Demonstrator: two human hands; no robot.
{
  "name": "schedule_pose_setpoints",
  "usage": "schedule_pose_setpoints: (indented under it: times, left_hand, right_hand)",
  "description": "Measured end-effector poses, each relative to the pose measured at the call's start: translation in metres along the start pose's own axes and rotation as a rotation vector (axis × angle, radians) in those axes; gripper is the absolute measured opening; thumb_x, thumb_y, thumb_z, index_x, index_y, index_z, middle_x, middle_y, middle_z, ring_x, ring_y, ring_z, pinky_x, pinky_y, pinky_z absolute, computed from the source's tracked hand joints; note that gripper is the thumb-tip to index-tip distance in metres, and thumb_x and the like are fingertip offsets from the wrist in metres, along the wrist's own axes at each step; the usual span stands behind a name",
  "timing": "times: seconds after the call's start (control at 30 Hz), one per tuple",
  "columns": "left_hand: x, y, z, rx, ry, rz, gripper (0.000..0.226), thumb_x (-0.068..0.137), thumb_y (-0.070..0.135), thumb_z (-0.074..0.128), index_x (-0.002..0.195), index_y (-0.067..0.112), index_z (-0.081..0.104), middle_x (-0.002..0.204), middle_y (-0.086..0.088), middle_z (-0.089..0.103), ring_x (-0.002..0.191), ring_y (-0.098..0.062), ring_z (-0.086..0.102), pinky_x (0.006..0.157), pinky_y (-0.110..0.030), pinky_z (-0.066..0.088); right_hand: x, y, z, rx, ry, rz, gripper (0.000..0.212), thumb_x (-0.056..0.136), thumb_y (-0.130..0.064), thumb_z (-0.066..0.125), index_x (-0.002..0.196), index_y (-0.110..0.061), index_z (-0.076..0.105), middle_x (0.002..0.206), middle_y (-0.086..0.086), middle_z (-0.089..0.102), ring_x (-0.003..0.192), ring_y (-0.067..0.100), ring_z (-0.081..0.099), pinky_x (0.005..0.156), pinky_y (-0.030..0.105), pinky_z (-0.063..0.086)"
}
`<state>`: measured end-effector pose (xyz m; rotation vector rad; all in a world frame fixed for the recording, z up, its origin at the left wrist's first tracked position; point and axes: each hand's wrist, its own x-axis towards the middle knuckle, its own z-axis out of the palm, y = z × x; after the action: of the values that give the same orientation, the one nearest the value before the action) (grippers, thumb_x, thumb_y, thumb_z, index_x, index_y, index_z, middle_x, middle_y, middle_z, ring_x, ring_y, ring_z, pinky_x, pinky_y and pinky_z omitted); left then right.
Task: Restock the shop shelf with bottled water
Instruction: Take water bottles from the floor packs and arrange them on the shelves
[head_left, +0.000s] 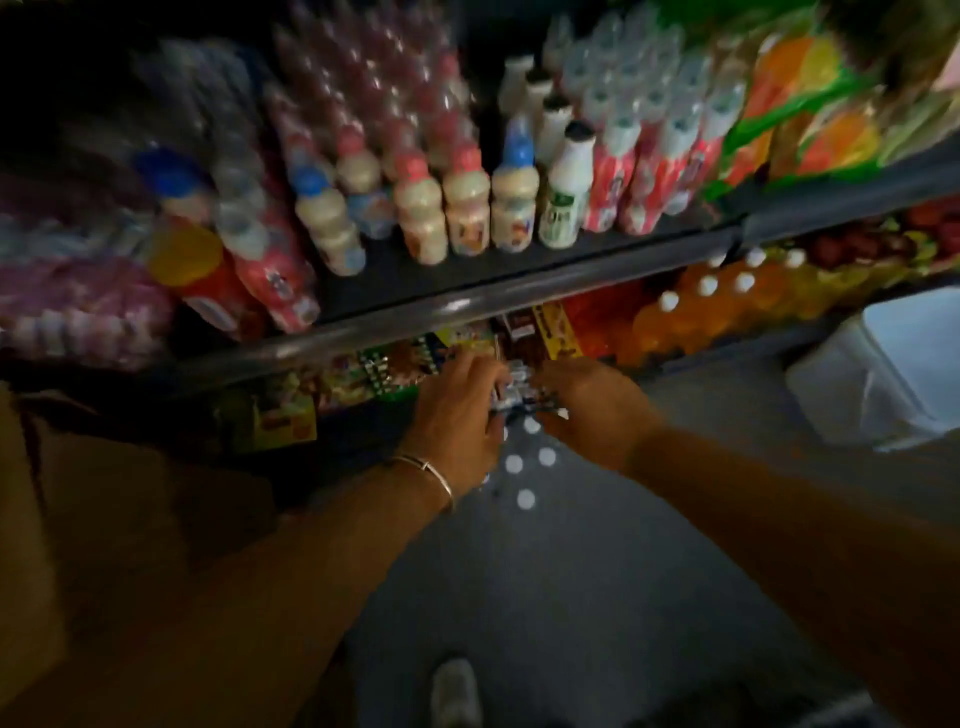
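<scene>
A shrink-wrapped pack of water bottles (524, 457) with white caps hangs in front of the lower shelf, low in the head view. My left hand (457, 415), with a thin bangle on the wrist, grips the pack's left top edge. My right hand (592, 410) grips its right top edge. The pack's plastic wrap bunches between my fingers, and its lower part is dark and blurred. Above, the dark shelf board (467, 306) carries rows of small clear water bottles (644, 104) at the back right.
Cream drink bottles (467, 208) with pink and blue caps line the shelf front. Orange soda bottles (711, 301) and snack packets (374, 374) fill the lower shelf. A white container (883, 374) sits on the floor at right. My shoe (454, 691) shows below.
</scene>
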<state>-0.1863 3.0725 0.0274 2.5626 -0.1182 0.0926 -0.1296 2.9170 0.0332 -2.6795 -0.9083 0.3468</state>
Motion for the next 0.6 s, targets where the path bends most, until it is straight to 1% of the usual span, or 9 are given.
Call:
schedule_pose_setpoints:
  times: [0.07, 0.1, 0.17, 0.2, 0.27, 0.33, 0.47, 0.53, 0.6]
  left_hand:
    - [-0.013, -0.024, 0.046, -0.022, -0.039, -0.042, 0.032, 0.074, 0.0, 0.064, 0.104, 0.009, 0.056, 0.112, -0.012, 0.05, 0.103, -0.032, 0.051, 0.086, -0.042, 0.042]
    - [-0.019, -0.035, 0.069, -0.025, -0.07, -0.061, 0.034, 0.076, 0.001, 0.062, 0.107, 0.011, 0.054, 0.114, -0.009, 0.048, 0.106, -0.029, 0.049, 0.087, -0.037, 0.038]
    - [-0.031, -0.058, 0.112, -0.027, -0.13, -0.087, 0.035, 0.079, 0.003, 0.06, 0.111, 0.013, 0.052, 0.116, -0.006, 0.046, 0.109, -0.024, 0.046, 0.087, -0.033, 0.032]
    - [-0.035, -0.068, 0.133, -0.042, -0.144, -0.091, 0.034, 0.079, 0.003, 0.06, 0.111, 0.012, 0.053, 0.115, -0.006, 0.047, 0.109, -0.024, 0.047, 0.089, -0.034, 0.034]
    - [-0.044, -0.087, 0.173, -0.083, -0.181, -0.106, 0.036, 0.077, 0.002, 0.06, 0.111, 0.011, 0.053, 0.115, -0.006, 0.048, 0.109, -0.026, 0.048, 0.093, -0.041, 0.04]
    - [-0.053, -0.104, 0.208, -0.1, -0.215, -0.139, 0.037, 0.079, 0.003, 0.06, 0.114, 0.013, 0.051, 0.119, -0.004, 0.047, 0.113, -0.024, 0.047, 0.097, -0.043, 0.04]
    - [-0.071, -0.138, 0.266, -0.103, -0.257, -0.188, 0.036, 0.081, 0.004, 0.061, 0.115, 0.014, 0.05, 0.121, -0.003, 0.045, 0.114, -0.02, 0.047, 0.098, -0.04, 0.041]
    - [-0.079, -0.154, 0.288, -0.105, -0.26, -0.204, 0.036, 0.08, 0.003, 0.061, 0.114, 0.012, 0.051, 0.119, -0.005, 0.046, 0.113, -0.022, 0.048, 0.096, -0.041, 0.041]
    - [-0.083, -0.168, 0.306, -0.101, -0.27, -0.213, 0.037, 0.078, 0.003, 0.062, 0.113, 0.011, 0.051, 0.117, -0.007, 0.046, 0.112, -0.025, 0.049, 0.096, -0.044, 0.041]
  right_hand:
    - [-0.002, 0.021, 0.057, 0.0, -0.108, 0.065, 0.038, 0.089, -0.022, 0.058, 0.125, -0.011, 0.053, 0.128, 0.012, 0.053, 0.118, 0.029, 0.048, 0.092, 0.035, 0.039]
    - [-0.003, 0.03, 0.084, 0.01, -0.151, 0.092, 0.042, 0.089, -0.026, 0.058, 0.129, -0.013, 0.05, 0.132, 0.01, 0.051, 0.121, 0.028, 0.047, 0.094, 0.034, 0.038]
    - [-0.006, 0.046, 0.134, 0.026, -0.214, 0.14, 0.049, 0.088, -0.031, 0.059, 0.133, -0.016, 0.046, 0.135, 0.008, 0.05, 0.123, 0.025, 0.046, 0.097, 0.034, 0.039]
    - [-0.006, 0.054, 0.159, 0.026, -0.256, 0.162, 0.053, 0.088, -0.034, 0.061, 0.135, -0.017, 0.043, 0.136, 0.006, 0.048, 0.124, 0.025, 0.046, 0.098, 0.034, 0.039]
    - [-0.007, 0.069, 0.207, 0.046, -0.324, 0.202, 0.061, 0.086, -0.036, 0.063, 0.139, -0.019, 0.038, 0.139, 0.005, 0.046, 0.125, 0.024, 0.045, 0.099, 0.034, 0.038]
    - [-0.007, 0.084, 0.25, 0.072, -0.361, 0.235, 0.069, 0.082, -0.038, 0.067, 0.14, -0.019, 0.035, 0.14, 0.005, 0.045, 0.126, 0.024, 0.044, 0.101, 0.035, 0.039]
    - [-0.007, 0.111, 0.328, 0.167, -0.363, 0.348, 0.085, 0.074, -0.037, 0.076, 0.143, -0.019, 0.029, 0.141, 0.006, 0.043, 0.127, 0.026, 0.043, 0.101, 0.037, 0.04]
    - [-0.007, 0.121, 0.357, 0.246, -0.304, 0.379, 0.094, 0.07, -0.034, 0.08, 0.145, -0.019, 0.025, 0.144, 0.007, 0.041, 0.128, 0.027, 0.042, 0.102, 0.035, 0.038]
    - [-0.003, 0.126, 0.378, 0.345, -0.216, 0.382, 0.098, 0.067, -0.028, 0.083, 0.145, -0.02, 0.026, 0.145, 0.007, 0.04, 0.129, 0.027, 0.042, 0.102, 0.034, 0.037]
